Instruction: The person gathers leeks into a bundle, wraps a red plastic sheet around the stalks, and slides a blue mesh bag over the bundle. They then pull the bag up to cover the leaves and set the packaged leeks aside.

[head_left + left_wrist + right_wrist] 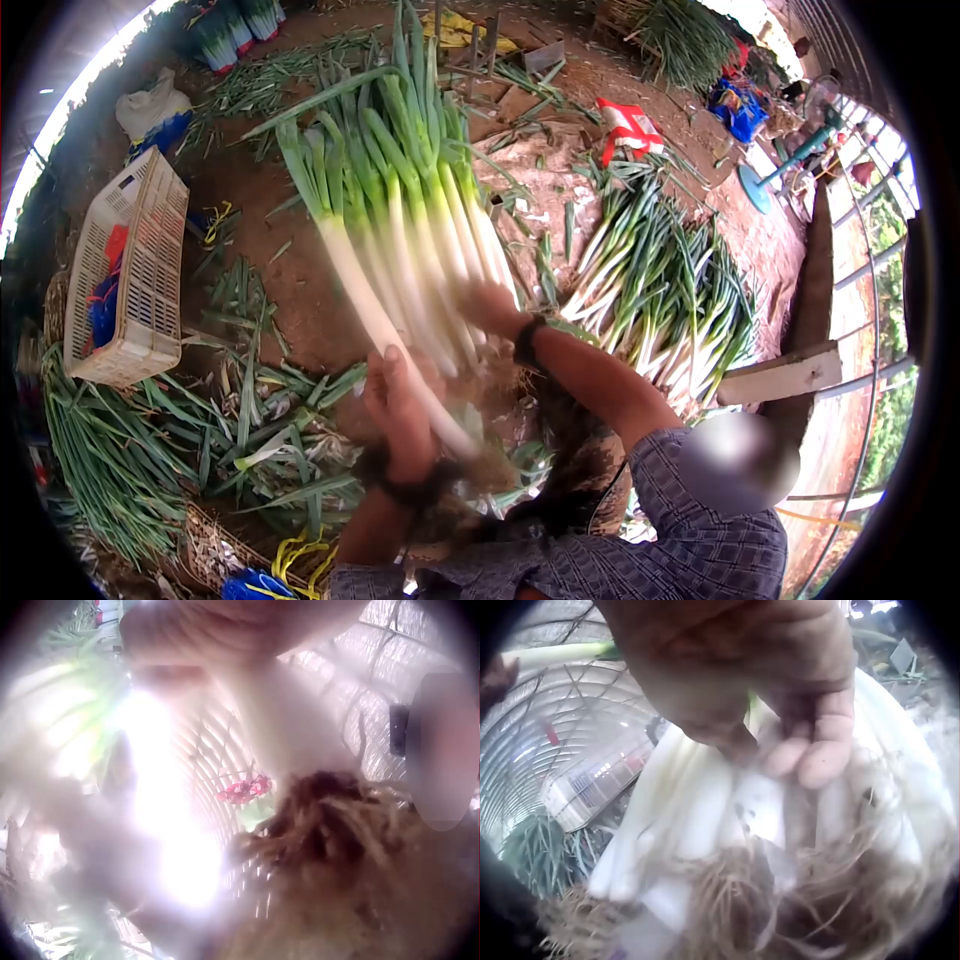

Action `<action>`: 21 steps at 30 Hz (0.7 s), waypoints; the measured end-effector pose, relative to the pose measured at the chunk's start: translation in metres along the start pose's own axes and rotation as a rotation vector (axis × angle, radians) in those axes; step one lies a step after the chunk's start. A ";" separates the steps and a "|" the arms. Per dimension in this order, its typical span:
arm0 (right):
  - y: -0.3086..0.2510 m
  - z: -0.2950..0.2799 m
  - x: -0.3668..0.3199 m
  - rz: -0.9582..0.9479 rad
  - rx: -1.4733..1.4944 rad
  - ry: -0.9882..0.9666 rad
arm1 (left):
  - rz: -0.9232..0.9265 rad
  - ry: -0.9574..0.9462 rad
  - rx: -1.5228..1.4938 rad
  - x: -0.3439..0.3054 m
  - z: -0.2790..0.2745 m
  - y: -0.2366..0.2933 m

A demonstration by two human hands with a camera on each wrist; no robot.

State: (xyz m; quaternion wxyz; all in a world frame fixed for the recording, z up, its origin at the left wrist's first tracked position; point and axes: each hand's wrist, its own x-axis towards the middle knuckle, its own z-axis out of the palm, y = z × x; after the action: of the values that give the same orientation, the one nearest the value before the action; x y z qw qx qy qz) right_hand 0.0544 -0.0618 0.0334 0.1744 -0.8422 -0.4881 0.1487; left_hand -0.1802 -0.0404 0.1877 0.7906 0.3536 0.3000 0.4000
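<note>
In the head view my left hand (402, 400) grips the white shaft of one long leek (350, 285), held slanting at the left side of a bunch of leeks (410, 240). Close up, in the left wrist view, the left hand (217, 634) is round the shaft above its brown roots (322, 817). My right hand (490, 305) is at the white shafts on the bunch's right side. The right wrist view shows that right hand (757, 675) with curled fingers pinching among the white stalks (697, 802), just above their roots (731, 889); its exact hold is partly hidden.
A second leek pile (670, 290) lies to the right. At the left are a plastic crate (150, 290) and heaped green leaves (110, 460). A red and white packet (630, 130) lies beyond the pile, near a teal stand (785, 165). Loose leaves litter the ground.
</note>
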 end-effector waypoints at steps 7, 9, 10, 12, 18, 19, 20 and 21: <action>-0.001 -0.014 -0.037 -0.005 -0.032 -0.154 | -0.015 0.069 0.060 -0.008 -0.006 0.007; 0.000 -0.008 -0.036 0.000 -0.042 -0.169 | -0.023 0.081 0.050 -0.007 -0.010 0.000; 0.008 -0.002 -0.037 -0.084 -0.123 -0.175 | 0.020 0.043 0.047 -0.008 -0.008 -0.001; 0.005 -0.005 -0.038 0.096 0.030 -0.125 | 0.046 0.044 0.079 -0.008 -0.006 -0.008; -0.011 -0.063 -0.046 0.013 -0.051 -0.167 | 0.256 0.019 0.194 0.002 0.000 -0.025; -0.013 -0.069 -0.051 0.007 0.013 -0.149 | 0.306 0.009 0.260 0.004 0.006 -0.022; -0.037 -0.091 -0.072 -0.043 0.292 -0.148 | 0.351 0.003 0.328 0.007 0.012 -0.019; -0.074 -0.126 -0.106 -0.087 0.573 -0.152 | 0.389 0.001 0.396 0.008 0.019 -0.016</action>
State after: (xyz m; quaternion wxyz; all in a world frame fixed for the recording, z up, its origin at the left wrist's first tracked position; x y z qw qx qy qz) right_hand -0.0009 -0.1392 0.1872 0.3742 -0.7233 -0.4735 0.3355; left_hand -0.1547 -0.0463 0.1837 0.6141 0.5522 0.2992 0.4780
